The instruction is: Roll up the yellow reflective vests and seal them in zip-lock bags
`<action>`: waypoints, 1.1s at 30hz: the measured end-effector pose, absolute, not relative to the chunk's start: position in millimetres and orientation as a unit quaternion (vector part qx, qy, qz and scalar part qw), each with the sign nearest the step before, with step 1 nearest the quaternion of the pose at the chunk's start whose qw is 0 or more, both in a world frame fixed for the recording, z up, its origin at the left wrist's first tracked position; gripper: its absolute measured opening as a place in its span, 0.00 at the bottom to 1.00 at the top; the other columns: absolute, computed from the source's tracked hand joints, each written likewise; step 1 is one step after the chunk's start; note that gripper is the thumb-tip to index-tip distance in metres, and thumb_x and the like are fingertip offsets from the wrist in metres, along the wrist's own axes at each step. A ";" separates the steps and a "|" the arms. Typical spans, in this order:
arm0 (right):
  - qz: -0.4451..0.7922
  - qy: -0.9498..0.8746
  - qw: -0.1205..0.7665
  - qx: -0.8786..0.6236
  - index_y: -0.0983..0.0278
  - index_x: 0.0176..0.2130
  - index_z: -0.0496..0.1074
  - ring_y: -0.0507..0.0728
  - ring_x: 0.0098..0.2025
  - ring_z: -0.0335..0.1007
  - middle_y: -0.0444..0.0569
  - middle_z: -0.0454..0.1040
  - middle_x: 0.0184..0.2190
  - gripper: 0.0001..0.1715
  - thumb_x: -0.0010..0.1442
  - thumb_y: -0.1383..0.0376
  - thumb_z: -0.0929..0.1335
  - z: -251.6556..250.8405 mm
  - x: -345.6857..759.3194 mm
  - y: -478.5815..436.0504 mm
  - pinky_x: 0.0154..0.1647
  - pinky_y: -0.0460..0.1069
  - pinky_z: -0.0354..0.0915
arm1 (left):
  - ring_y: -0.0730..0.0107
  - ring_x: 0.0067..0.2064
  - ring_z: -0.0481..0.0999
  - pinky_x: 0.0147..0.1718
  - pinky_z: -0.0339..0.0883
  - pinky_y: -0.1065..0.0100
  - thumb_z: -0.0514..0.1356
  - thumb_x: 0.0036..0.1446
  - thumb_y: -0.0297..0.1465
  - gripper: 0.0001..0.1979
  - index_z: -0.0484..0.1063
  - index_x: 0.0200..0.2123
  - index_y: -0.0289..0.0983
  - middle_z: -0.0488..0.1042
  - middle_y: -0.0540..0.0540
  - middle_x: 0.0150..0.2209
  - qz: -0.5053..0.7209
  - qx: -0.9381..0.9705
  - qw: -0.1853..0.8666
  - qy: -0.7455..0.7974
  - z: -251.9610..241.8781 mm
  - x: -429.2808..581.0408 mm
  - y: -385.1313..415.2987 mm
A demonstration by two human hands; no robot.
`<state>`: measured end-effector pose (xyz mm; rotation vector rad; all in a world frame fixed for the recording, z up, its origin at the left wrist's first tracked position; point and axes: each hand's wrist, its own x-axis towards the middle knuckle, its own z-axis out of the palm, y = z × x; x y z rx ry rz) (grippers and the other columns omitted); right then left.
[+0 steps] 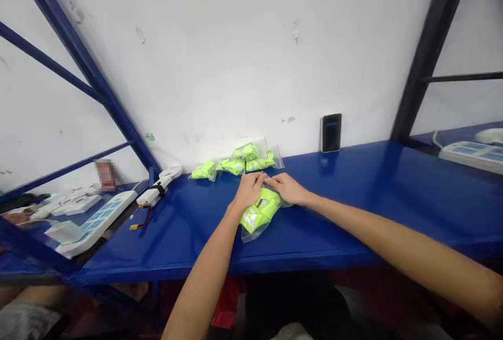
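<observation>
A clear plastic bag (254,234) lies on the blue table, with folded neon-yellow fabric (264,211) inside that has silvery reflective strips, like a safety vest. My left hand (250,189) is closed on the far edge of this bag. Beside it, my right hand (290,189) pinches the same edge, and the fingertips of both hands meet there. The fingers cover most of the bag's opening, so I cannot see whether it is sealed. Just beyond my hands, several similar bags of yellow fabric (231,166) rest against the wall.
A dark upright device (330,133) stands by the wall on the blue table (353,198). To the left lie a small white fan (171,172) and a cable with a yellow connector (140,226). Power strips (98,225) sit past the blue frame posts. A red object (226,303) is below.
</observation>
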<state>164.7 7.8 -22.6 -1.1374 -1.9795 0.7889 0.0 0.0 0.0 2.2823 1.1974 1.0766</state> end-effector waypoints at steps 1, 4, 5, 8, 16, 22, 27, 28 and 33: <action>0.315 -0.768 0.361 -0.425 0.62 0.21 0.53 0.49 0.23 0.45 0.40 0.49 0.19 0.29 0.61 0.44 0.59 -23.8 165.3 7.3 0.24 0.47 0.43 | 0.72 0.28 0.68 0.30 0.57 0.70 0.49 0.65 0.39 0.21 0.68 0.23 0.35 0.70 0.51 0.23 0.380 0.804 0.176 0.421 -0.2 -0.2 -0.5; 0.342 -0.766 0.388 -0.382 0.63 0.23 0.56 0.49 0.24 0.47 0.40 0.52 0.20 0.27 0.62 0.46 0.59 -27.1 167.0 4.9 0.25 0.47 0.46 | 0.71 0.28 0.68 0.30 0.58 0.70 0.47 0.66 0.41 0.24 0.68 0.23 0.35 0.69 0.50 0.23 0.387 0.802 0.181 0.417 -1.0 -0.5 -1.0; 0.349 -0.763 0.404 -0.364 0.63 0.23 0.57 0.50 0.25 0.49 0.40 0.54 0.21 0.26 0.62 0.48 0.58 -28.0 167.4 3.8 0.26 0.47 0.47 | 0.71 0.28 0.69 0.31 0.58 0.70 0.46 0.66 0.42 0.25 0.68 0.24 0.35 0.70 0.50 0.24 0.393 0.801 0.183 0.414 -1.5 -0.5 -0.7; 0.365 -0.739 0.447 -0.349 0.63 0.23 0.56 0.51 0.26 0.53 0.41 0.57 0.21 0.22 0.63 0.55 0.57 -30.2 168.6 2.0 0.29 0.47 0.51 | 0.70 0.28 0.70 0.31 0.59 0.69 0.44 0.66 0.44 0.27 0.69 0.23 0.35 0.71 0.49 0.24 0.405 0.795 0.180 0.414 -3.1 -0.9 1.5; 0.589 -0.632 0.393 -0.314 0.64 0.23 0.66 0.50 0.20 0.57 0.40 0.64 0.17 0.11 0.53 0.60 0.64 -30.7 184.6 17.4 0.24 0.46 0.55 | 0.69 0.27 0.70 0.31 0.60 0.68 0.45 0.65 0.47 0.29 0.70 0.24 0.34 0.72 0.49 0.23 0.415 0.778 0.179 0.435 -6.2 -4.1 6.0; 0.651 -0.608 0.347 -0.294 0.66 0.26 0.71 0.49 0.17 0.60 0.41 0.66 0.16 0.08 0.51 0.63 0.69 -25.2 196.8 20.5 0.19 0.45 0.56 | 0.69 0.28 0.69 0.31 0.59 0.68 0.44 0.66 0.47 0.28 0.69 0.23 0.35 0.71 0.49 0.23 0.410 0.781 0.174 0.437 -6.4 -4.6 6.5; 0.679 -0.584 0.341 -0.286 0.68 0.28 0.72 0.50 0.22 0.68 0.46 0.73 0.22 0.09 0.52 0.62 0.70 -25.1 198.2 22.6 0.23 0.45 0.62 | 0.70 0.28 0.69 0.31 0.59 0.68 0.44 0.67 0.44 0.25 0.71 0.28 0.35 0.71 0.50 0.24 0.401 0.786 0.157 0.443 -5.9 -5.2 6.9; 0.678 -0.583 0.344 -0.286 0.68 0.28 0.73 0.50 0.22 0.68 0.46 0.73 0.22 0.10 0.52 0.62 0.70 -25.0 198.1 22.4 0.23 0.45 0.62 | 0.70 0.28 0.69 0.31 0.59 0.68 0.44 0.67 0.43 0.25 0.72 0.29 0.35 0.71 0.50 0.24 0.399 0.787 0.155 0.444 -5.7 -5.4 6.9; 0.671 -0.592 0.343 -0.286 0.68 0.29 0.74 0.50 0.22 0.67 0.45 0.72 0.21 0.12 0.52 0.60 0.72 -24.2 198.1 19.7 0.23 0.44 0.62 | 0.69 0.30 0.71 0.34 0.61 0.68 0.45 0.67 0.41 0.22 0.73 0.33 0.36 0.72 0.50 0.25 0.395 0.788 0.153 0.447 -3.9 -6.0 6.1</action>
